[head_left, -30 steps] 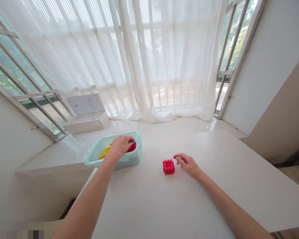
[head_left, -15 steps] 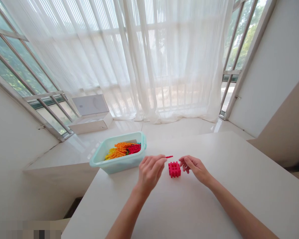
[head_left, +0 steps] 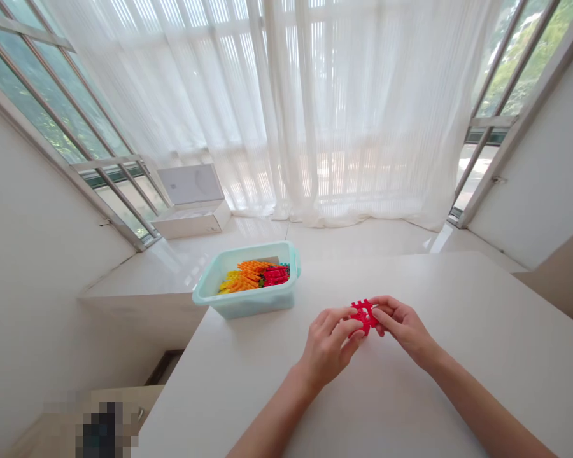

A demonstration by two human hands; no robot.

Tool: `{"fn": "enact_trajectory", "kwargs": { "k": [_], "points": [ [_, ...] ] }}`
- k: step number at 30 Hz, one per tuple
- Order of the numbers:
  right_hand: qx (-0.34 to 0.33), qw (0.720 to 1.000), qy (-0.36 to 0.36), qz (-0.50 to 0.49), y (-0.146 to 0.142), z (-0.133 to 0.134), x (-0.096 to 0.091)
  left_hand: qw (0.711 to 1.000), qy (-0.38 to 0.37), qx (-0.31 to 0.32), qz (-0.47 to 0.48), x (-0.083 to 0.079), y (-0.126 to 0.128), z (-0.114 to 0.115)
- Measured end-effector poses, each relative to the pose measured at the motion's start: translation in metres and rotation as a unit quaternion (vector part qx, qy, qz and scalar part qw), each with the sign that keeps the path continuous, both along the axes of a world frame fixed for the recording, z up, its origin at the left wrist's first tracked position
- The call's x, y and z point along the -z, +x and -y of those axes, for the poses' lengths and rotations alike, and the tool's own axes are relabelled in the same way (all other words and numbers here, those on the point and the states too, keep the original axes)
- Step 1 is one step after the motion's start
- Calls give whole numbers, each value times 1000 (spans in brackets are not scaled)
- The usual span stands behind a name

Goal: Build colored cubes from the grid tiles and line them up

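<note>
Red interlocking plastic building pieces [head_left: 364,313], with notched edges and window-like openings, are between my two hands over the white table. My left hand [head_left: 328,343] has its fingers closed on the left side of the red pieces. My right hand [head_left: 401,324] pinches their right edge between thumb and fingers. Parts of the pieces are covered by my fingertips, so I cannot tell how they are joined. A pale teal basket [head_left: 248,306] stands left of my hands and holds several orange, yellow and red building pieces [head_left: 255,275].
The white table [head_left: 401,401] stretches beneath both arms. Behind it is a glossy window ledge [head_left: 334,238] with an opened white box [head_left: 193,216] at its left. A sheer white curtain [head_left: 286,127] hangs across the window.
My left hand has come right with its thin red piece to the red block. My right hand has closed on the block's right side. The view has shifted, moving the basket rightward in it.
</note>
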State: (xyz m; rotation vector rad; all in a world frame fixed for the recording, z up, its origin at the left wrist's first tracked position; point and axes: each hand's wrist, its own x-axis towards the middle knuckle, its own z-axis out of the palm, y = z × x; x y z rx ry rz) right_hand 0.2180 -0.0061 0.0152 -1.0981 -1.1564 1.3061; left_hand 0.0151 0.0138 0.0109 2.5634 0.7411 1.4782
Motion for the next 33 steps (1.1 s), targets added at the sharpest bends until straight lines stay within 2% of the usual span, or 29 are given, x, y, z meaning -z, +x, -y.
{"fn": "enact_trajectory", "kwargs": {
  "k": [6,11,17,26,33],
  "points": [
    [5,998,29,46,1,-2,6,995,-89,24,-31,-4,-5,-6],
    [15,998,39,51,0,-1,1,994,-100,39,-20,-2,-7,-8],
    [-4,998,32,50,-3,0,-2,990,-132,40,-1,2,-6,-11],
    [-17,976,102,190,3,-3,9,976,-209,52,8,5,-5,-16],
    [-36,965,109,237,4,-6,11,976,-204,70,-14,9,-5,-19]
  ]
}}
